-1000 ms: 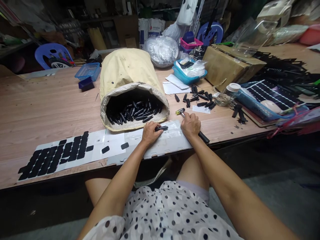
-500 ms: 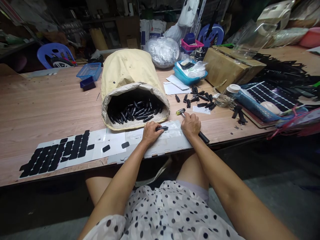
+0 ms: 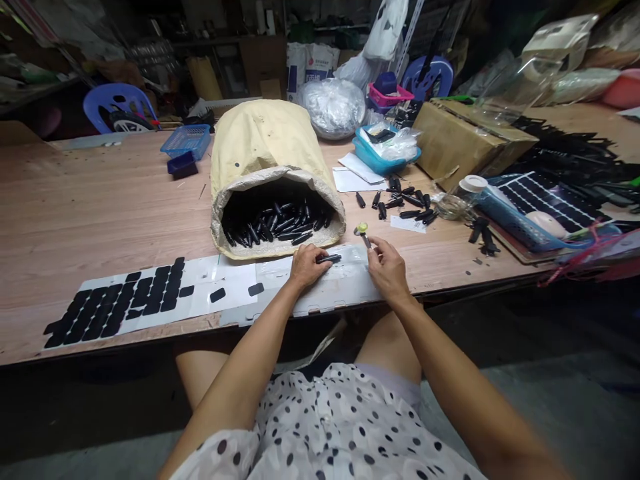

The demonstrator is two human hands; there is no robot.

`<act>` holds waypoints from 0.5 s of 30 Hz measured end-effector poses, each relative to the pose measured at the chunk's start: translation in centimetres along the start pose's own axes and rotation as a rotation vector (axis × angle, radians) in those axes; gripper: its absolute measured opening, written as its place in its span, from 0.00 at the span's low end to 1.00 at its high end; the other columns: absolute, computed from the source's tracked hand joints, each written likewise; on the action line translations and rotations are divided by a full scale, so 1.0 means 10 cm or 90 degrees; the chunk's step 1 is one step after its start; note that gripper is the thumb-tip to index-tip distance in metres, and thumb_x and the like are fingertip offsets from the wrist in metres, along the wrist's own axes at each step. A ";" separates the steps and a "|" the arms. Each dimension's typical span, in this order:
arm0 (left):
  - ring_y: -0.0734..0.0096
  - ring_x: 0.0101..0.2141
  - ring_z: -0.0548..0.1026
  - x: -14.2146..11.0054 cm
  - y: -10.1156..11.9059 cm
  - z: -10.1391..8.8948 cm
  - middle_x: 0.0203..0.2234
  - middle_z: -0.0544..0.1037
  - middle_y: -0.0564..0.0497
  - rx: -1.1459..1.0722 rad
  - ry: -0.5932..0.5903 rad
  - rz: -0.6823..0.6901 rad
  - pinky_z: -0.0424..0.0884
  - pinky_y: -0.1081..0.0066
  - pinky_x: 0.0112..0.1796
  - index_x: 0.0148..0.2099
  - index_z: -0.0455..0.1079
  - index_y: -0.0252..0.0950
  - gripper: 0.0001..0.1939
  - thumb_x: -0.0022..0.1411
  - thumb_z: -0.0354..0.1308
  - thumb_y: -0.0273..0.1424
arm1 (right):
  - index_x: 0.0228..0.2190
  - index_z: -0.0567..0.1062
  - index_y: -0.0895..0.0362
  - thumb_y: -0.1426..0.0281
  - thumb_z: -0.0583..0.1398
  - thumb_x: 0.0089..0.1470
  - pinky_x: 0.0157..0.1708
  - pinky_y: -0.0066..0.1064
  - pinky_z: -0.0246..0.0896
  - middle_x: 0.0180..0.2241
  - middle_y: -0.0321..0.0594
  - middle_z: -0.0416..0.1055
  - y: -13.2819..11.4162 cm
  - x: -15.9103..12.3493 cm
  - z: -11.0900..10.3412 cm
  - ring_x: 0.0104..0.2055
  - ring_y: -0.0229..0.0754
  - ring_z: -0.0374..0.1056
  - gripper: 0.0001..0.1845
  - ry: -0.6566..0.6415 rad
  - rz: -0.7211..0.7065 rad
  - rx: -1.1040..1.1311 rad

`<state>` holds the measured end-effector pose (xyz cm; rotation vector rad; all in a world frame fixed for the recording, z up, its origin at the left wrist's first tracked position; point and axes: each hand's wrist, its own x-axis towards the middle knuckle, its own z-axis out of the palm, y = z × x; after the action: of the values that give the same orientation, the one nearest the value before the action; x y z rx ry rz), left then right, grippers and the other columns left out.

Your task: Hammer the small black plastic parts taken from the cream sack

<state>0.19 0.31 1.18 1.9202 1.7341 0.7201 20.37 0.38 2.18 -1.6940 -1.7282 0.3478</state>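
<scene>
My left hand (image 3: 307, 265) is closed on a slim black tubular piece (image 3: 330, 258), which lies level just over a white board (image 3: 340, 288) at the table's front edge. To its right, my right hand (image 3: 389, 268) grips a small hammer (image 3: 361, 230) with a yellowish head, the head raised and pointing away from me. Most of the hammer's handle is hidden behind that hand. Straight ahead, a cream sack (image 3: 265, 133) lies on its side, its mouth facing me, with many similar black pieces (image 3: 285, 220) inside.
Loose black parts (image 3: 400, 199) lie right of the sack near a cardboard box (image 3: 470, 137). A blue basket (image 3: 530, 217) stands at the right. Black adhesive patches (image 3: 117, 300) on white sheets stretch along the front left. Behind them are a blue tray (image 3: 186, 141) and a dark blue box (image 3: 182, 165).
My right hand has turned and lifted the hammer, so its head now points upward instead of lying low to the left. My left hand keeps its hold. The view has shifted slightly.
</scene>
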 end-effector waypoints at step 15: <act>0.60 0.44 0.70 0.01 0.02 0.03 0.35 0.78 0.52 -0.013 0.004 -0.022 0.66 0.60 0.50 0.39 0.79 0.43 0.08 0.55 0.67 0.31 | 0.50 0.78 0.52 0.74 0.51 0.59 0.46 0.35 0.67 0.39 0.44 0.78 -0.22 -0.31 0.02 0.42 0.46 0.72 0.23 -0.097 -0.103 -0.039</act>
<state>0.54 0.42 1.06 1.8716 1.7531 0.7293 18.25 -2.81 2.51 -1.5925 -1.9913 0.3595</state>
